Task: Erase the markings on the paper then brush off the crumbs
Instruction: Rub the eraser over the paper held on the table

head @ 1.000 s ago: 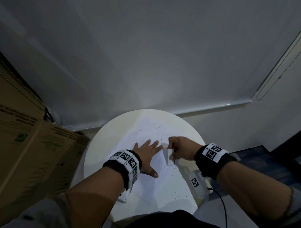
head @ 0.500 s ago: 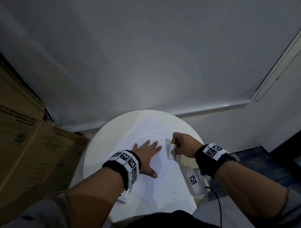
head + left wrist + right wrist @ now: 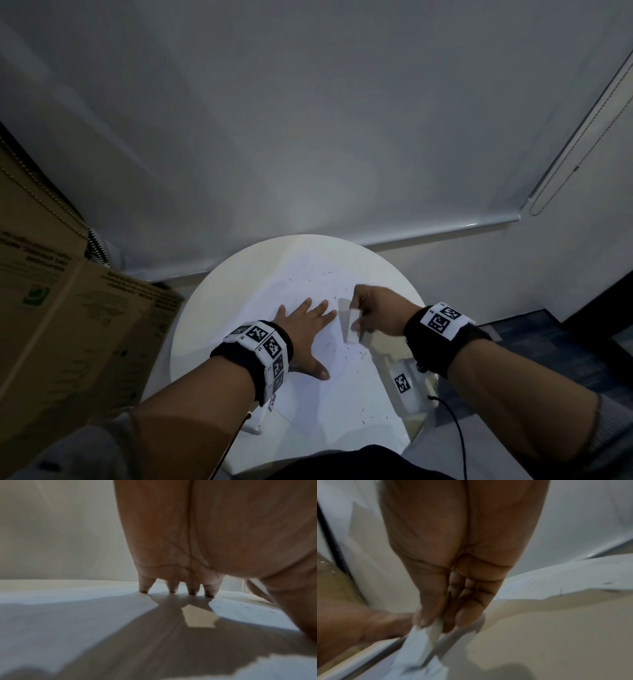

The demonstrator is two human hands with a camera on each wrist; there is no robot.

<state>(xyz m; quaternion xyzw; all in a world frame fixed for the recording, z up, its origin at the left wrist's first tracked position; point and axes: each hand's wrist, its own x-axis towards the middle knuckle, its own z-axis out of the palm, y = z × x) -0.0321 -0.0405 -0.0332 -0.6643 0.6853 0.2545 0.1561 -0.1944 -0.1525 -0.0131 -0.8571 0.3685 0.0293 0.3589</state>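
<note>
Head view: left hand [image 3: 310, 329] lay flat, fingers [image 3: 210, 589] spread straight, pressing the paper [image 3: 329, 411] on the round bench [image 3: 205, 308]. Right hand [image 3: 380, 313] fingers [image 3: 467, 614] pinched a white eraser [image 3: 349, 323] above crumb-strewn paper.

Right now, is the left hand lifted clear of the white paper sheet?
No, the left hand lies flat with fingers spread on the white paper sheet.

Looks like an office or storage corner: small round white table [image 3: 212, 308] against a drawn roller blind [image 3: 308, 120] with bead cord [image 3: 561, 171], stacked printed cardboard boxes [image 3: 68, 325] alongside, dark carpet floor [image 3: 548, 342]
</note>
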